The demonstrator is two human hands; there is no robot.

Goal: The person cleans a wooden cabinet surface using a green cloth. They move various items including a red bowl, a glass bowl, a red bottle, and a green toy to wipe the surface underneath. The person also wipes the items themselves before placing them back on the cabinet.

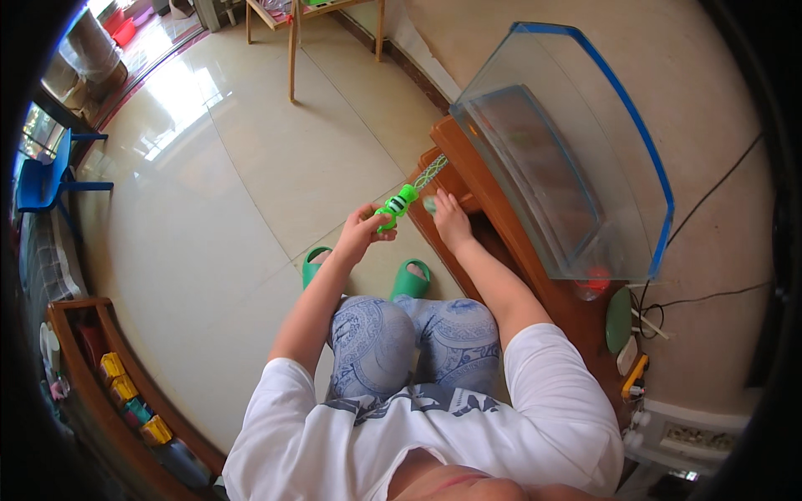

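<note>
My left hand (363,233) grips the bright green handle of a toy (397,204) with black and white stripes. A patterned strip (431,171), pale with green lines, extends from the toy's far end toward the wooden cabinet (514,213). Beside the cabinet's open drawer (450,178), my right hand (452,218) has its fingers around a small pale green item (430,205), perhaps a cloth. Its thumb and most of that item are hidden. The two hands are a short distance apart, above the floor and the cabinet's edge.
A glass fish tank (564,150) with blue edging stands on the cabinet. Behind it run black cables (708,294) near a yellow power strip (635,376). At the left are a blue chair (47,178) and a wooden unit (156,376) holding yellow packs. A wooden-legged table (292,59) stands ahead.
</note>
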